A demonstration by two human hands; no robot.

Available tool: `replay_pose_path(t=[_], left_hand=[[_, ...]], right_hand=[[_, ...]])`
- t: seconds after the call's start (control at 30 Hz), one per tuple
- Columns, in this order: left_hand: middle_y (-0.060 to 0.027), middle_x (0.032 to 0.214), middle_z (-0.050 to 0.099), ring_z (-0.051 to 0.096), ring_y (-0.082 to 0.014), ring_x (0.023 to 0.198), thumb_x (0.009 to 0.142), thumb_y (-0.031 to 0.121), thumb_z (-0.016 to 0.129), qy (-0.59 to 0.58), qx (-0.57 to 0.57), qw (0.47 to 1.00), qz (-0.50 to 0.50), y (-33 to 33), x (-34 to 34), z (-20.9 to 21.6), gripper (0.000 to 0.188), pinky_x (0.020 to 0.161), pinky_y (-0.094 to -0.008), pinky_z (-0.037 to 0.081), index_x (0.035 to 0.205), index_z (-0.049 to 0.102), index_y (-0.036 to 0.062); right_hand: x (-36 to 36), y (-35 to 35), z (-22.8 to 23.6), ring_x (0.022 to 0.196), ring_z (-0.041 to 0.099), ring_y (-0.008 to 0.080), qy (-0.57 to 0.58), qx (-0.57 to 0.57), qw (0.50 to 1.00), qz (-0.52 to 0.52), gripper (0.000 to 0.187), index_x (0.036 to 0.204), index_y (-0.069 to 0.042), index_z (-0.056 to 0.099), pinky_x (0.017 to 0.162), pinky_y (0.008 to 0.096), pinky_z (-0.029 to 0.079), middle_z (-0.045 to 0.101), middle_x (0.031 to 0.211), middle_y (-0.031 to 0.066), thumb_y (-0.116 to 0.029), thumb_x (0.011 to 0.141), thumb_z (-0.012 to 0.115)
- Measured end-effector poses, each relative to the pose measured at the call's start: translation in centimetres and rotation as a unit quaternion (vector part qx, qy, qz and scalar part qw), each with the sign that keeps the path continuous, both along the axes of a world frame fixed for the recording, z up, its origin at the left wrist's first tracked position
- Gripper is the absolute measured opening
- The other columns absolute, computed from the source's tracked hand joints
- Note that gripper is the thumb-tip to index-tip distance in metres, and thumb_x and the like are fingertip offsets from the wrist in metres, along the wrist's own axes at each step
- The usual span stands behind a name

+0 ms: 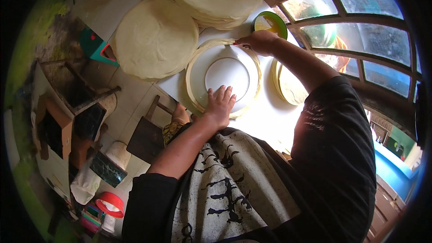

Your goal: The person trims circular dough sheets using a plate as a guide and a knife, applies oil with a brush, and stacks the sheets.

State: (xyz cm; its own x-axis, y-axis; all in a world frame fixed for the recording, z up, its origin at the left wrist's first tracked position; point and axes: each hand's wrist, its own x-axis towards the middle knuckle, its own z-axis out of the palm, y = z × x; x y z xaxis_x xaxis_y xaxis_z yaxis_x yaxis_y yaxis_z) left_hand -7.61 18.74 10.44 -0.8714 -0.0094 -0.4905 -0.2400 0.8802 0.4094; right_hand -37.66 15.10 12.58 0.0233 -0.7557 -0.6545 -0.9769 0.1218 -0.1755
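Head view: dough stacks (pixel 155 36), green bowl (pixel 270 21) ring the plate (pixel 225 74).

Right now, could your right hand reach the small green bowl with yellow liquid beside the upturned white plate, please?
Probably yes. The right hand rests at the far rim of the upturned white plate, right next to the small green bowl, with nothing between them. It seems to pinch something thin, which might need releasing first.

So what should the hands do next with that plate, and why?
Probably keep running the right hand round the plate's rim. The plate lies upside down on a flat dough sheet, the left hand presses it flat at the near edge, and the right hand sits at the far edge, where dough shows beyond the rim. Whether it holds a tool, I cannot tell.
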Motion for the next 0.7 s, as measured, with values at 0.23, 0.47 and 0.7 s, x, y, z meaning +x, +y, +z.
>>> replay_pose_path(t=[0.23, 0.47, 0.7], left_hand=[[-0.0151, 0.164, 0.016, 0.012, -0.0344, 0.152, 0.079, 0.019, 0.06, -0.02, 0.003, 1.0, -0.015, -0.3, -0.3, 1.1, 0.079, 0.117, -0.0638, 0.014, 0.154, 0.032, 0.0112], [-0.013, 0.164, 0.018, 0.016, -0.0339, 0.151, 0.082, 0.024, 0.062, -0.028, -0.017, 0.999, -0.016, -0.6, -0.3, 1.4, 0.078, 0.117, -0.0627, 0.018, 0.154, 0.034, 0.0142], [-0.0159, 0.163, 0.018, 0.016, -0.0354, 0.151, 0.083, 0.025, 0.063, -0.051, -0.034, 0.997, -0.045, -0.8, -0.6, 2.4, 0.078, 0.117, -0.0621, 0.019, 0.154, 0.033, 0.0142]], right_hand=[[-1.7, 5.9, -3.6, 0.098, 0.069, 0.0335, -0.065, -0.089, 0.989, -0.098, 0.034, 0.134, -0.032, 0.06, 0.085, 0.0438, 0.053, 0.071, 0.111, 0.0134, -0.03, 0.102, 0.048], [1.9, 10.0, -1.3, 0.093, 0.069, 0.0345, -0.014, -0.051, 0.971, -0.235, 0.041, 0.142, -0.03, 0.051, 0.081, 0.0449, 0.054, 0.07, 0.108, 0.015, -0.024, 0.102, 0.046], [3.8, 14.2, -1.3, 0.087, 0.069, 0.0356, -0.026, -0.074, 0.949, -0.304, 0.041, 0.142, -0.031, 0.051, 0.077, 0.046, 0.054, 0.07, 0.103, 0.0179, -0.024, 0.102, 0.047]])
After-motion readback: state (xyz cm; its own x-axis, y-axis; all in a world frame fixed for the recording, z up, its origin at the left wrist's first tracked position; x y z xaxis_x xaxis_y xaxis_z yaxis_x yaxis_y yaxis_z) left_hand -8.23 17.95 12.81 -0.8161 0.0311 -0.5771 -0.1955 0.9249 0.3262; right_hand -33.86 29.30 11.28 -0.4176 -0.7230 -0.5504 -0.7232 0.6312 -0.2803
